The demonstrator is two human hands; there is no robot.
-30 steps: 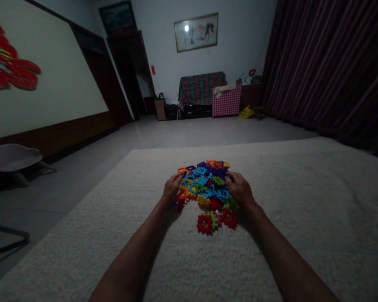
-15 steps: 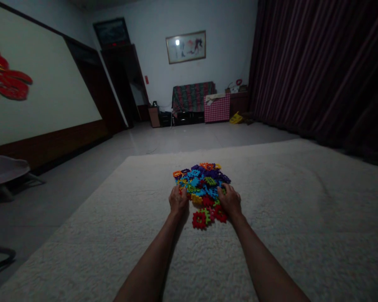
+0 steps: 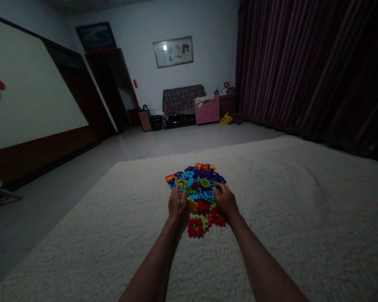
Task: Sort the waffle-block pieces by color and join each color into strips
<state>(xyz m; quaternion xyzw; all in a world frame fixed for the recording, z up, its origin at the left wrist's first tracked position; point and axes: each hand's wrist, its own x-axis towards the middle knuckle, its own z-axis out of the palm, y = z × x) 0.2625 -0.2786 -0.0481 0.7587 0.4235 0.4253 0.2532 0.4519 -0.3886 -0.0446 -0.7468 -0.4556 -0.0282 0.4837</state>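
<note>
A heap of toothed plastic building pieces (image 3: 197, 184) in blue, purple, orange, yellow, green and red lies on a pale textured mat. My left hand (image 3: 177, 204) rests against its near left side, fingers stretched forward and thumb apart. At the near right side, my right hand (image 3: 227, 201) touches the heap with fingers apart and slightly bent. Neither hand visibly grips a single piece, though the fingertips are partly lost among the pieces. Between my wrists lie a red square piece (image 3: 195, 227), a light green piece (image 3: 204, 221) and another red piece (image 3: 218, 217).
The mat (image 3: 271, 235) spreads wide around the heap, with grey tiled floor (image 3: 113, 147) beyond it. Low furniture under a checked cloth (image 3: 207, 110) stands at the far wall, near a yellow object (image 3: 226, 118). Dark curtains (image 3: 286, 71) hang at right.
The camera view has turned slightly to the right, so the room shifts left. Both hands stay at the sides of the heap, and the heap looks much the same.
</note>
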